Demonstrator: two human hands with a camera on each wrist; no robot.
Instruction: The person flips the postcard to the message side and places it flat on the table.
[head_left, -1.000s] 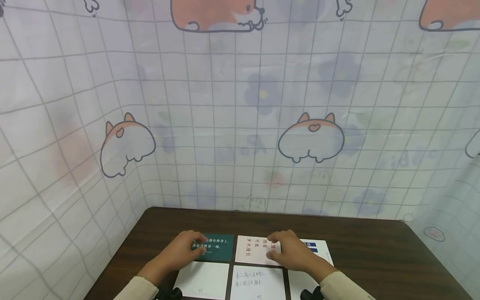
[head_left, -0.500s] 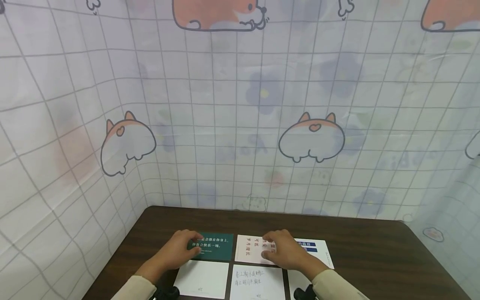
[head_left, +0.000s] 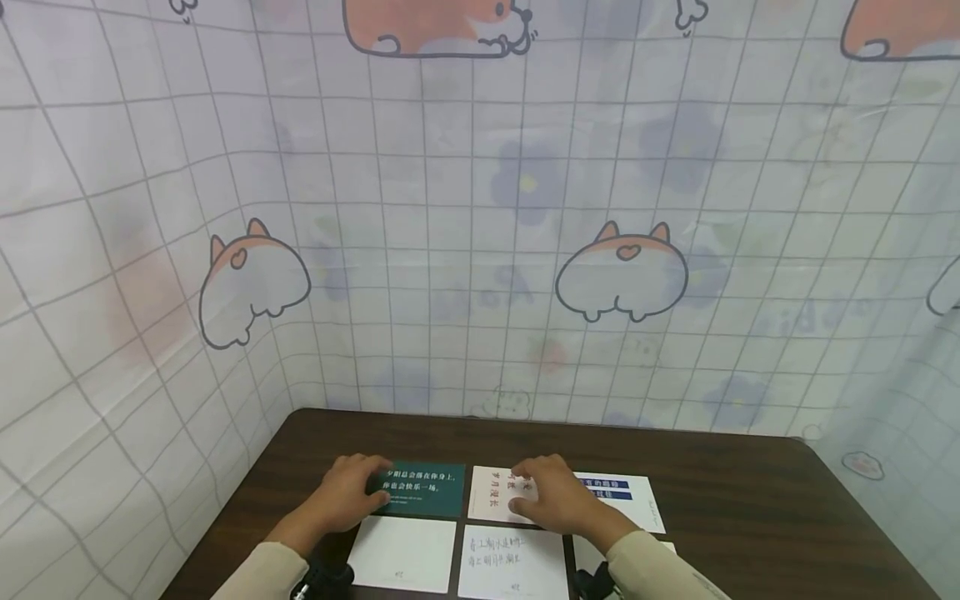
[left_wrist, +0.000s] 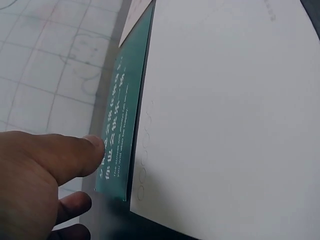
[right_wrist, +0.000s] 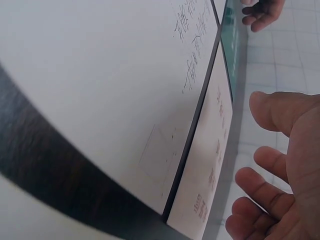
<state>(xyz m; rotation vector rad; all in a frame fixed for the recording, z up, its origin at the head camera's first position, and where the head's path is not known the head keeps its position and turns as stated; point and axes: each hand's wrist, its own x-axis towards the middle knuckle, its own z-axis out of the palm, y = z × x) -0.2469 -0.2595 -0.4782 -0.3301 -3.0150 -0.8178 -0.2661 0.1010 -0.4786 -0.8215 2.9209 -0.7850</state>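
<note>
Postcards lie in two rows on the dark wooden table. My left hand (head_left: 341,500) hovers at the left edge of the green card (head_left: 423,493), thumb and fingers spread apart with nothing between them. Over the pale pink card (head_left: 483,496) with red vertical writing is my right hand (head_left: 558,500), fingers loosely bent and holding nothing; it hides that card's right part. In the right wrist view, the right thumb (right_wrist: 270,110) and fingertips stand apart from the pink card. Nearer me lie a white card (head_left: 405,550) and a handwritten card (head_left: 517,575).
A white card with blue printed bars (head_left: 637,500) lies at the back right. Another white card is mostly hidden beneath my right forearm. The brown table (head_left: 772,517) extends to the right, and a gridded cloth (head_left: 465,333) with cartoon dogs hangs behind and at the sides.
Both hands have drifted left, uncovering more of the green card and of the blue-barred card. The cards keep their places on the table.
</note>
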